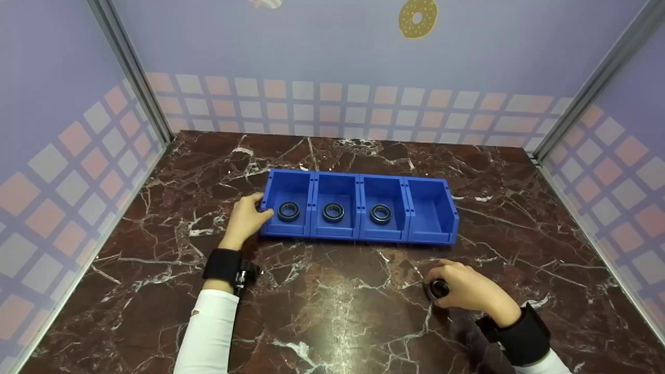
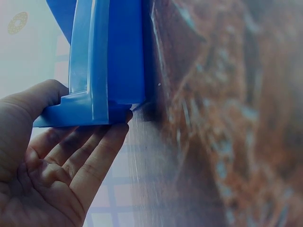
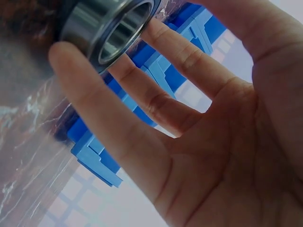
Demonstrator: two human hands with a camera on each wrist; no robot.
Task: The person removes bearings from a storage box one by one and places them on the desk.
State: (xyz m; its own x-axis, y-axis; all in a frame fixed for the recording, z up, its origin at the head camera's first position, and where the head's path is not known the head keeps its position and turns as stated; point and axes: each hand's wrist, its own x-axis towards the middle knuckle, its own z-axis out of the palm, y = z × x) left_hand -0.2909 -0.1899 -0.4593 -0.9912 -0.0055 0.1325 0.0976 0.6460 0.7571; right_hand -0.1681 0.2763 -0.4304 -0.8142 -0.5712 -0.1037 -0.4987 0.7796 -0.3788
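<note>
A row of blue bins with four-part layout stands mid-table, open fronts toward me. In each of the three left compartments lies a ring bearing: the left bearing, the middle bearing and the third bearing. My left hand grips the leftmost bin's side wall, thumb over its edge and fingers on the outer side. In front of the row's right part, my right hand holds another bearing between thumb and fingers, close over the table. Its thumb tip is hidden in the right wrist view.
The rightmost compartment shows its bare blue floor. Dark red marbled tabletop surrounds the bins. Purple panels with printed tiles close off the back and both sides, joined by metal posts.
</note>
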